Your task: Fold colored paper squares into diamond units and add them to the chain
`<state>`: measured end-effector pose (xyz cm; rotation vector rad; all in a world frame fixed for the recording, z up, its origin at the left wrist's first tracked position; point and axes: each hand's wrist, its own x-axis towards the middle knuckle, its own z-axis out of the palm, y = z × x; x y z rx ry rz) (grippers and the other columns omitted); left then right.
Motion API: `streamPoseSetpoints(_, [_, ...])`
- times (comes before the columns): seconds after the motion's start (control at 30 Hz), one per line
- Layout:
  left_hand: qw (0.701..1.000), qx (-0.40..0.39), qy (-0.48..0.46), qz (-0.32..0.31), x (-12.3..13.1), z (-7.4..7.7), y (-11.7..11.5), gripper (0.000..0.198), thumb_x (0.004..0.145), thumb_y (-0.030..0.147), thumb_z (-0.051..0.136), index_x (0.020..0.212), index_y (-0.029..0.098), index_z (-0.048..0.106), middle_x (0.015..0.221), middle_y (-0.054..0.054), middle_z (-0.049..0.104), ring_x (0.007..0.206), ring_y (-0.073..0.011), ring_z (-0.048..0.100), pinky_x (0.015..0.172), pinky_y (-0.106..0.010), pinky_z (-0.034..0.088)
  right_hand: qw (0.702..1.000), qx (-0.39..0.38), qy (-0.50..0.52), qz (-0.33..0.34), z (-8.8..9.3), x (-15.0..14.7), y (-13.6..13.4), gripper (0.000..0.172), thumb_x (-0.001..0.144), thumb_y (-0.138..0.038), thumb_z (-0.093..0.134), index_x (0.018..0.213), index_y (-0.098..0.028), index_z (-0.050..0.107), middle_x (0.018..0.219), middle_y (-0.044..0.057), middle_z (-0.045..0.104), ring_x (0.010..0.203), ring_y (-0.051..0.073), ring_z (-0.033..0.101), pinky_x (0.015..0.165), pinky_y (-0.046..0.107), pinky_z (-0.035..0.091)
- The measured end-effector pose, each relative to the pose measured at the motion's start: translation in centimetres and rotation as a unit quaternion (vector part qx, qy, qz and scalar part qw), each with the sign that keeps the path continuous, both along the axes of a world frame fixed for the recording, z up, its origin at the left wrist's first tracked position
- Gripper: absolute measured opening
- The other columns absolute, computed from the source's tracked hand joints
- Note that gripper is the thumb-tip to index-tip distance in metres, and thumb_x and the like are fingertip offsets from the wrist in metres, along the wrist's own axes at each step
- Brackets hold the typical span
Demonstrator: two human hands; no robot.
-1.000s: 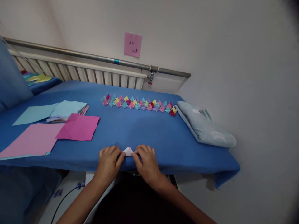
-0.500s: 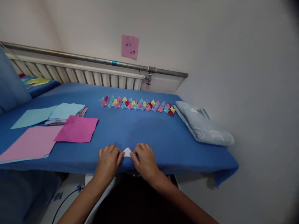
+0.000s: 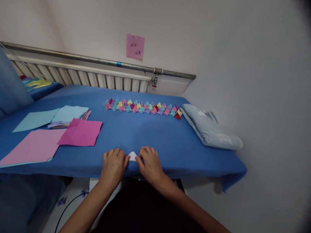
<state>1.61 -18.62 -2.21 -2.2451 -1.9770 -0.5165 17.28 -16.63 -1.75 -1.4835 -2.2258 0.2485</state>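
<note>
A small white piece of folded paper [image 3: 132, 156], roughly triangular with its point away from me, is at the front edge of the blue-covered table. My left hand [image 3: 114, 163] pinches its left corner between thumb and curled fingers. On the other side, my right hand [image 3: 151, 163] grips the right corner the same way. Fingertips hide both corners. Beyond the hands, several folded paper boats [image 3: 141, 106] in pink, blue, yellow, purple and red stand in two long rows.
Magenta paper [image 3: 81, 132], pink sheets [image 3: 34, 145] and a stack of light blue paper [image 3: 71, 114] lie to the left. A folded pale blue blanket [image 3: 211, 127] rests at the right end. Behind the table run a radiator [image 3: 92, 78] and metal pipe [image 3: 97, 60].
Both hands keep hold of the white folded paper in almost the same place. The whole view has shifted very slightly.
</note>
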Motion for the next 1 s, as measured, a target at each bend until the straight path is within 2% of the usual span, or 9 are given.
streamPoseSetpoints(0.37, [0.998, 0.005, -0.063, -0.003, -1.4, -0.9, 0.1, 0.024, 0.085, 0.039, 0.056, 0.076, 0.019, 0.062, 0.078, -0.005, 0.061, 0.08, -0.0238, 0.053, 0.074, -0.037, 0.034, 0.999, -0.036, 0.037, -0.01, 0.0, 0.9, 0.2, 0.009, 0.083, -0.027, 0.064, 0.08, -0.022, 0.057, 0.106, 0.001, 0.063, 0.1, 0.021, 0.05, 0.079, 0.033, 0.028])
streamPoseSetpoints(0.5, [0.997, 0.061, -0.042, -0.018, -1.2, -0.8, 0.1, 0.017, 0.086, 0.034, 0.057, 0.085, 0.019, 0.064, 0.088, -0.007, 0.063, 0.084, -0.0252, 0.053, 0.075, -0.039, 0.035, 0.998, -0.046, 0.04, 0.0, 0.1, 1.0, 0.3, 0.009, 0.082, -0.027, 0.065, 0.079, -0.022, 0.058, 0.109, 0.001, 0.062, 0.102, 0.022, 0.049, 0.08, 0.034, 0.028])
streamPoseSetpoints(0.57, [0.991, 0.11, -0.023, -0.079, -0.9, -0.9, -0.2, 0.014, 0.088, 0.026, 0.053, 0.095, 0.021, 0.065, 0.096, -0.008, 0.064, 0.089, -0.0249, 0.054, 0.078, -0.039, 0.035, 0.998, -0.045, 0.037, 0.0, 0.2, 0.9, 0.4, 0.009, 0.083, -0.027, 0.064, 0.079, -0.022, 0.058, 0.109, 0.001, 0.062, 0.102, 0.021, 0.049, 0.08, 0.034, 0.028])
streamPoseSetpoints(0.63, [0.975, 0.143, -0.01, -0.168, -0.5, -1.0, -0.6, 0.023, 0.091, 0.016, 0.046, 0.104, 0.021, 0.064, 0.099, -0.007, 0.066, 0.091, -0.0227, 0.056, 0.082, -0.039, 0.036, 0.999, -0.041, 0.034, -0.002, 0.2, 0.9, 0.3, 0.009, 0.083, -0.028, 0.063, 0.079, -0.022, 0.058, 0.109, 0.001, 0.062, 0.102, 0.021, 0.049, 0.08, 0.034, 0.028])
streamPoseSetpoints(0.7, [0.963, 0.157, -0.005, -0.219, -0.3, -1.4, -1.3, 0.031, 0.091, 0.01, 0.039, 0.11, 0.018, 0.062, 0.102, -0.008, 0.067, 0.094, -0.0209, 0.057, 0.088, -0.039, 0.035, 0.999, -0.038, 0.032, -0.002, 0.3, 0.8, 0.3, 0.009, 0.084, -0.028, 0.063, 0.079, -0.022, 0.059, 0.109, 0.001, 0.062, 0.102, 0.021, 0.049, 0.081, 0.034, 0.028])
streamPoseSetpoints(0.83, [0.967, 0.167, -0.005, -0.191, -0.3, -2.3, -2.6, 0.042, 0.09, 0.003, 0.031, 0.121, 0.014, 0.057, 0.111, -0.009, 0.068, 0.101, -0.0215, 0.059, 0.095, -0.042, 0.031, 0.998, -0.048, 0.035, 0.003, 0.4, 1.0, 0.3, 0.007, 0.084, -0.027, 0.062, 0.08, -0.023, 0.059, 0.11, 0.001, 0.062, 0.103, 0.022, 0.049, 0.081, 0.034, 0.028])
streamPoseSetpoints(1.0, [0.97, 0.18, 0.004, -0.162, -0.5, -2.9, -3.7, 0.044, 0.09, 0.001, 0.03, 0.123, 0.012, 0.056, 0.117, -0.01, 0.067, 0.106, -0.0223, 0.059, 0.099, -0.043, 0.029, 0.997, -0.058, 0.042, 0.016, 0.3, 1.5, 0.5, 0.005, 0.084, -0.027, 0.062, 0.081, -0.023, 0.061, 0.114, 0.001, 0.062, 0.107, 0.022, 0.048, 0.084, 0.036, 0.027])
